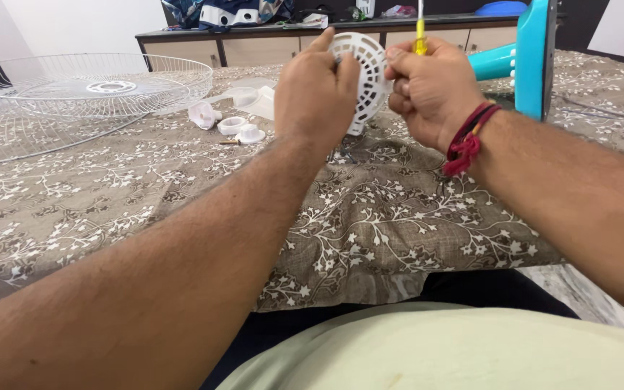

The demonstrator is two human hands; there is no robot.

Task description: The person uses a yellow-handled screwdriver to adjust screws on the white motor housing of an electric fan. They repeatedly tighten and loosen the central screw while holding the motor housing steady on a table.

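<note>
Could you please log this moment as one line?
left hand: holds white vented cover | right hand: on cover, yellow screwdriver | wire grilles left

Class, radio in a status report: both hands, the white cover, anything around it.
Left hand grips vented white cover. Right hand on cover, holding yellow screwdriver. Wire fan guards and small white parts lie left on the cloth, apart from hands.

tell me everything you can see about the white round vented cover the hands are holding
The white vented cover is a round, domed piece that looks like moulded plastic, pierced with rows of small rectangular slots. It is held up on edge above the patterned cloth, its slotted face partly toward the camera. The left hand grips its left side, fingers wrapped over the rim; the right hand meets its right edge while also holding a yellow-handled screwdriver. Its far side is hidden.
</note>
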